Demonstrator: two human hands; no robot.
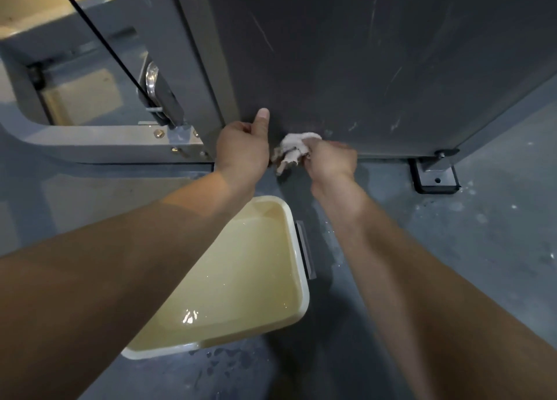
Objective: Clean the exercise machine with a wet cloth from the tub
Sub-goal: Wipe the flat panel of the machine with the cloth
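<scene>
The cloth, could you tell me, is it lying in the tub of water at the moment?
No, the right hand grips the cloth against the machine's dark panel, beyond the tub.

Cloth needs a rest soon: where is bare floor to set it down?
Bare floor lies right of the tub, up to the black foot bracket. Crowded at the panel base: left hand, cloth, right hand.

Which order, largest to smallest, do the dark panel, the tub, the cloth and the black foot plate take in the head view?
1. dark panel
2. tub, partly hidden
3. cloth and black foot plate: about alike, so not ranked.
</scene>
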